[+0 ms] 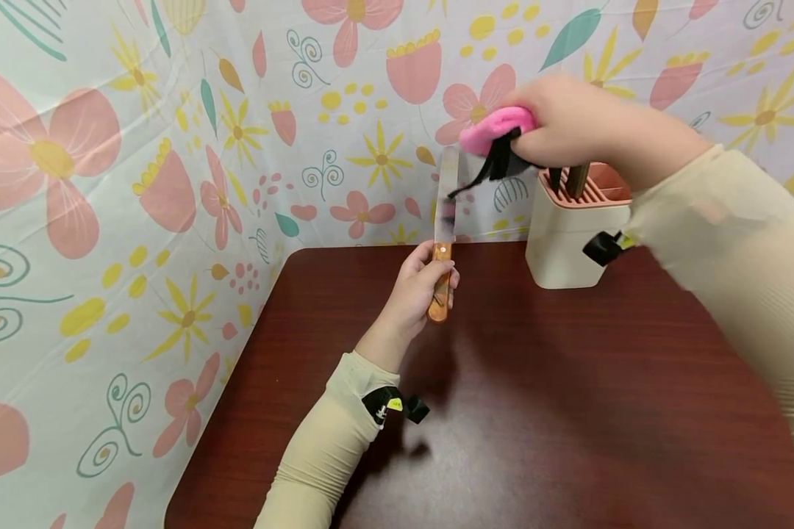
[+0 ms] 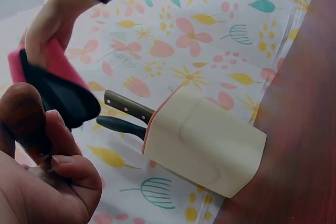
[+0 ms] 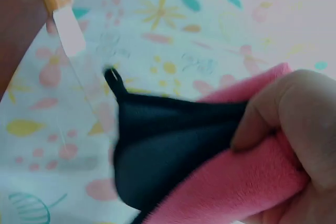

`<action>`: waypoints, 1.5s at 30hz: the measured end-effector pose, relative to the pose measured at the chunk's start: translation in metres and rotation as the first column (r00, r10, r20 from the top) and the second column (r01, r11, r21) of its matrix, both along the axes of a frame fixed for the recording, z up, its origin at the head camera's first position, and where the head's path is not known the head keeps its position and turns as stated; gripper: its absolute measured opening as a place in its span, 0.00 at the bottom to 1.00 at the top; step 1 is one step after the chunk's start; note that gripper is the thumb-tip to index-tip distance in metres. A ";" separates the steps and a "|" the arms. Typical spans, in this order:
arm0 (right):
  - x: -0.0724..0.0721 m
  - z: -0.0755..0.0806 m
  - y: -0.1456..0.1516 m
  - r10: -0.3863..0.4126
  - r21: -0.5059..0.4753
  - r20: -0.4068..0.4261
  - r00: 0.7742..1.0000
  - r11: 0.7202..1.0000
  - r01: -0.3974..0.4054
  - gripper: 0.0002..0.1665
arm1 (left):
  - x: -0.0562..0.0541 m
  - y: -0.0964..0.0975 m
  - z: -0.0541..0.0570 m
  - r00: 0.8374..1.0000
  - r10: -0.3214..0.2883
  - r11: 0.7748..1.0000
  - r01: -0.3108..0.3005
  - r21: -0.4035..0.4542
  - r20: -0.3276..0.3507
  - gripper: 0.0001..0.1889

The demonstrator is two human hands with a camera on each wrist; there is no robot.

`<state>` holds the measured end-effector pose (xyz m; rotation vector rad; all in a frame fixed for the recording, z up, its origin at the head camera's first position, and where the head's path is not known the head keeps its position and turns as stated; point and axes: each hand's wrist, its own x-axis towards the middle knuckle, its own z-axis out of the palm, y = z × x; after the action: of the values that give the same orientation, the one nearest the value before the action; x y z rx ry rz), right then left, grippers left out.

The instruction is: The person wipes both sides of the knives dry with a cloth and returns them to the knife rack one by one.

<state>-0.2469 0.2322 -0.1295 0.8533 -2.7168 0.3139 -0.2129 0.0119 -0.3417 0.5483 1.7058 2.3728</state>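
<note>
In the head view my left hand grips the wooden handle of a long knife, its flat metal blade pointing up. The fingers are curled round the handle, thumb across it. To the upper right, my right hand holds a bunched cleaning cloth, pink and fluffy on one side and dark on the other. A small black loop hangs from the cloth's corner and overlaps the blade in the head view. In the right wrist view the cloth is pinched under the thumb, with the blade beyond.
A cream knife block with a salmon slotted top stands at the back right of the dark wooden table. Two handles, one brown and one black, stick out of it. Floral fabric hangs behind and at the left.
</note>
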 end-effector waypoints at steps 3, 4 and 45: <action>-0.016 -0.003 -0.009 -0.040 -0.010 -0.122 0.992 0.999 0.039 0.14 | 0.000 0.000 -0.001 1.000 -0.010 1.000 0.010 -0.005 -0.006 0.12; -0.021 -0.005 -0.012 -0.059 -0.032 -0.143 0.988 0.998 0.055 0.14 | 0.001 0.000 -0.001 1.000 -0.014 1.000 0.014 -0.005 -0.008 0.12; -0.051 -0.098 -0.054 0.090 0.056 0.156 0.984 0.993 -0.100 0.48 | -0.002 0.001 0.006 0.999 -0.039 0.999 0.039 0.021 -0.030 0.10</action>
<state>-0.2975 0.1787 -0.2278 1.0178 -2.8467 0.3268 -0.2151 0.0131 -0.3360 0.6172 1.6677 2.3703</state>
